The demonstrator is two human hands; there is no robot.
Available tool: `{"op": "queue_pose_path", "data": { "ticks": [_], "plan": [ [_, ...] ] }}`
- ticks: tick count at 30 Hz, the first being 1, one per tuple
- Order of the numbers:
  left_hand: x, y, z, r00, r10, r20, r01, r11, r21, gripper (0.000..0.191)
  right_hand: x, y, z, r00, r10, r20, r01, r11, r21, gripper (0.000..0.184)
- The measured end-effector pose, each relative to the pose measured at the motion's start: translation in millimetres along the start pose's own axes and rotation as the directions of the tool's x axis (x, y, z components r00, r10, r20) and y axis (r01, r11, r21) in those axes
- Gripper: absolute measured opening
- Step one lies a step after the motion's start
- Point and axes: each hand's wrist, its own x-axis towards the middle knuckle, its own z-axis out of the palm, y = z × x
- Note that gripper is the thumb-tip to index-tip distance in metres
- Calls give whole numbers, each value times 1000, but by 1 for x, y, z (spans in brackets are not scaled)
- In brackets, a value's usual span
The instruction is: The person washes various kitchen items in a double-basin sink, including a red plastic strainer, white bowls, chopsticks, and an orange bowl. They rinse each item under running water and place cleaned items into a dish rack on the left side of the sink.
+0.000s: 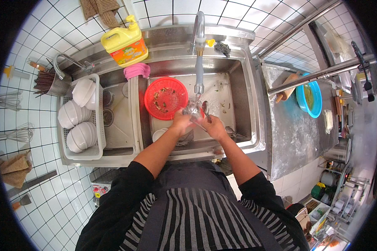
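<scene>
Water from the gray-sleeved faucet (199, 75) runs onto a shiny, blurred piece of metalware (193, 109) held between both hands in the right sink basin (238, 103). My left hand (183, 120) grips its left side. My right hand (215, 127) holds a metal spoon (205, 107), bowl end up, and meets the metalware too; motion blur hides its exact shape. Just left of the hands, a red plastic colander (166, 82) contains food scraps. Below the hands lie white bowls (158, 135), partly covered by my left forearm.
A white plastic basket (100, 138) of stacked white bowls stands left, beside a pink cloth (137, 71) on the divider. Behind are a yellow detergent jug (125, 44) and a dark scouring pad (223, 49). A rolling pin (287, 88) and a blue basin (317, 100) occupy the right counter.
</scene>
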Motion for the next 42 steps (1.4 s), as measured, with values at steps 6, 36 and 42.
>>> {"op": "queue_pose_path", "data": {
  "ticks": [6, 36, 42],
  "plan": [
    [0, -2, 0, 992, -104, 77, 121, 960, -253, 32, 3, 14, 11, 979, -70, -189, 60, 996, -59, 33],
    [6, 2, 11, 940, -61, 337, 226, 851, -475, 33, -20, -30, 6, 984, -176, -28, 142, 869, -475, 40],
    [17, -2, 2, 993, -48, -110, -9, 884, -467, 19, 23, 5, -23, 999, -8, -44, 17, 974, 226, 32]
  ]
}}
